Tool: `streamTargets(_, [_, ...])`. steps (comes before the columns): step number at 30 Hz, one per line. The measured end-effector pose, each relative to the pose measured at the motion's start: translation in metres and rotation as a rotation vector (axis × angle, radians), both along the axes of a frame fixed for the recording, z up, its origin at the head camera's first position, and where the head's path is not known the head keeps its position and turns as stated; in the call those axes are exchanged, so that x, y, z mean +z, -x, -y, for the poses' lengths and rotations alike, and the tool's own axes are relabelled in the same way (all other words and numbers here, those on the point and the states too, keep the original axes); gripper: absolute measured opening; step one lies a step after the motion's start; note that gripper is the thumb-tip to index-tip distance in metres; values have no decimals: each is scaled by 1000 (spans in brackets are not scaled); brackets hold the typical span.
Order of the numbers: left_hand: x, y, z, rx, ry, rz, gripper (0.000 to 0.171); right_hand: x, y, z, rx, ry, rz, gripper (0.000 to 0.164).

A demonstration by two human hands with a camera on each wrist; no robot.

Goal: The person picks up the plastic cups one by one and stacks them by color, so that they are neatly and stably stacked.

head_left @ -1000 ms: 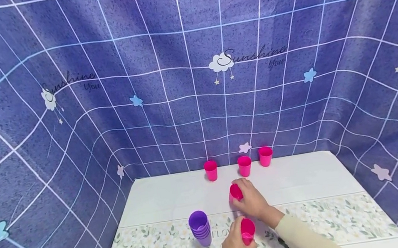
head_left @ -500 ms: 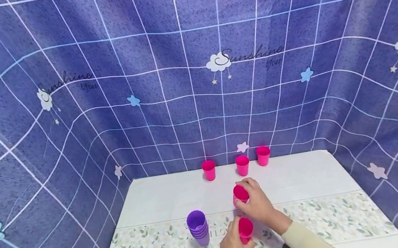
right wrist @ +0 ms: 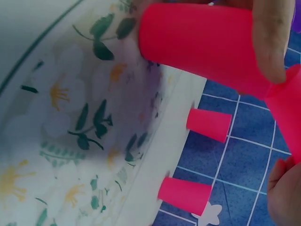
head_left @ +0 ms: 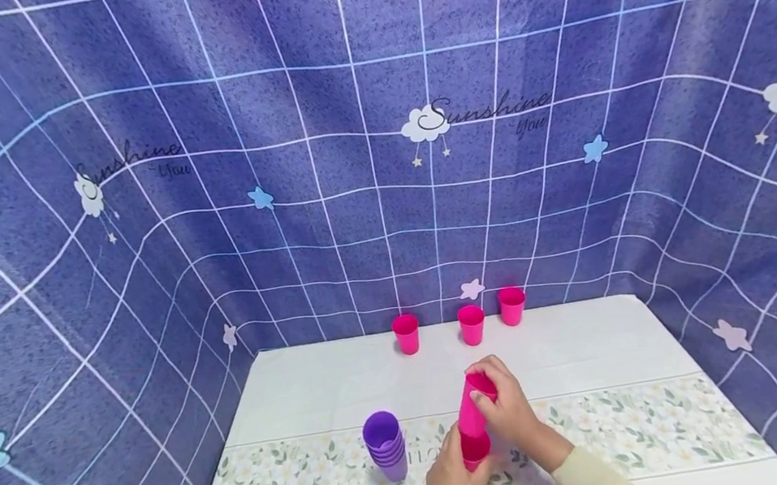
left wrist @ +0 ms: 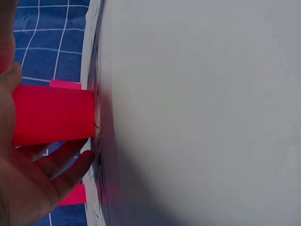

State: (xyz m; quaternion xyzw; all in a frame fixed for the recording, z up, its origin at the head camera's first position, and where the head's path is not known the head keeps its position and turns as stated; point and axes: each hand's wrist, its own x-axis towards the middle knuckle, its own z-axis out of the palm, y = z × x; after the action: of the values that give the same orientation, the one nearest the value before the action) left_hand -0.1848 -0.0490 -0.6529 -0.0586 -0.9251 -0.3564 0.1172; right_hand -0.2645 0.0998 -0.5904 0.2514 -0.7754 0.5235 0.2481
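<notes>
My left hand (head_left: 453, 484) grips a pink cup (head_left: 476, 450) that stands upright on the table; the left wrist view shows the fingers around this cup (left wrist: 54, 115). My right hand (head_left: 509, 407) holds another pink cup (head_left: 472, 407), slightly tilted, directly above. Its base meets the mouth of the lower cup; how far it reaches inside is hidden. In the right wrist view the upper cup (right wrist: 288, 110) touches the rim of the lower cup (right wrist: 202, 44). To the left stands a stack of purple cups (head_left: 388, 447).
Along the table's far edge stand three pink cups: a left one (head_left: 406, 334), a middle one (head_left: 471, 326) and a right one (head_left: 511, 306). A floral band crosses the white table (head_left: 333, 385). A blue gridded curtain (head_left: 377, 154) encloses the back and sides.
My right hand has brought its pink cup toward me and to the right, from behind the left hand's cup to over its mouth. The left hand keeps its grip nearly in place.
</notes>
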Motion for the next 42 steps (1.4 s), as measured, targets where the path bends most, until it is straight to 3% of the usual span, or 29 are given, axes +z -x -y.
streamTargets(6, [7,0,-2,14,4,-5,61,-10,-3,0,130,44,-75,34])
streamTargets(10, [11,-2,-4,50,17,17,60,-19,-9,0,204,-5,-55,36])
streamTargets(18, [7,-2,-6,99,12,71,67,-35,-25,6,180,-219,22,39])
streamTargets(25, [0,-1,-1,78,1,8,62,-49,-30,11,182,-328,-21,46])
streamTargets(28, [1,0,-1,82,-11,17,60,-48,-29,12,196,-297,-2,36])
streamTargets(33, [5,1,-4,104,-15,44,62,-43,-27,15,214,-196,145,5])
streamTargets(38, [3,-1,-8,134,0,18,61,-45,-25,18,217,-134,158,18])
streamTargets(42, [1,-2,-9,144,0,16,63,-48,-25,15,259,-98,181,15])
